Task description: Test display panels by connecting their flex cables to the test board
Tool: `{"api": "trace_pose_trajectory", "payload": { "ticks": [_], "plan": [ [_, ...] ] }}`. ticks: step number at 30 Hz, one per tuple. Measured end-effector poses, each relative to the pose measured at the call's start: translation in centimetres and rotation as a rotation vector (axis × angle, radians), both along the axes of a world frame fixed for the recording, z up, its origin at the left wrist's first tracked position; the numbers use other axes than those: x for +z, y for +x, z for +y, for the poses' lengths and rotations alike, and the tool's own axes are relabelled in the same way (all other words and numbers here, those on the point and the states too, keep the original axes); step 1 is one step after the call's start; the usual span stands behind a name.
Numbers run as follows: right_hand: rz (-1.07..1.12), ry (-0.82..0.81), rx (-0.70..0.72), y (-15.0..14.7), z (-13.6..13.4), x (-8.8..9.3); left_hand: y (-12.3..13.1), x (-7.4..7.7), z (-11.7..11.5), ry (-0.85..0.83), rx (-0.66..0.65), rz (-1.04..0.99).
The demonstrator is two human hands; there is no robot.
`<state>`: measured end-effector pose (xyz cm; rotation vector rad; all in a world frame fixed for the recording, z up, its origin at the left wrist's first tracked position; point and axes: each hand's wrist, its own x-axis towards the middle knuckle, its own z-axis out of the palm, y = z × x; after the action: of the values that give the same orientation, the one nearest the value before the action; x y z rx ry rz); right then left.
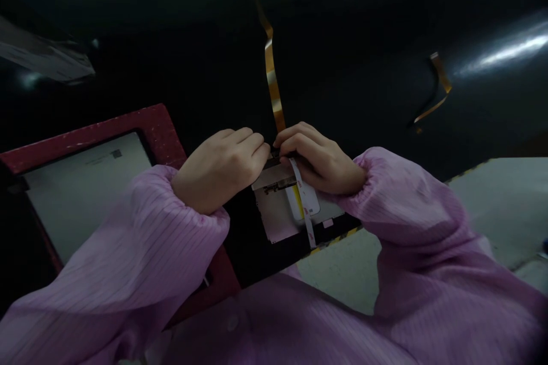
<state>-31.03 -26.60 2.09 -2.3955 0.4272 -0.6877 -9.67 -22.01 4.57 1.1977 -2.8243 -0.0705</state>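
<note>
Both my hands meet over a small grey metal-backed panel [280,208] lying on a black work surface [342,40]. My left hand [220,168] is curled, its fingertips pinched at the panel's top edge. My right hand [319,159] is also curled, fingers pressed on the same edge where an amber flex ribbon [270,63] runs up and away. A white and yellow label strip [305,197] lies across the panel under my right hand. What the fingertips pinch is hidden. Pink striped sleeves cover both arms.
A red tray [158,131] holding a pale flat panel [81,188] sits at left. A second amber ribbon piece [439,85] lies at right on the black surface. The grey floor [500,205] shows past the table's striped front edge.
</note>
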Motion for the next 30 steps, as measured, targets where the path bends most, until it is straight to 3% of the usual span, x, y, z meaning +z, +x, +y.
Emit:
{"api": "trace_pose_trajectory", "payload": {
  "ticks": [12,23,26,30],
  "plan": [
    [-0.036,-0.104,-0.043,-0.3,0.2,-0.6,0.3,-0.4,-0.1,0.021,0.014,0.035],
    [-0.077,-0.489,-0.405,-4.3,-2.2,2.0,0.6,-0.9,-0.1,0.043,0.014,0.098],
    [-0.148,-0.478,-0.395,-5.5,-1.0,2.1,0.6,-1.0,-0.1,0.045,0.021,0.111],
    [-0.257,-0.331,-0.417,-6.7,1.6,2.3,0.9,-1.4,-0.4,0.088,0.05,0.167]
  ]
}}
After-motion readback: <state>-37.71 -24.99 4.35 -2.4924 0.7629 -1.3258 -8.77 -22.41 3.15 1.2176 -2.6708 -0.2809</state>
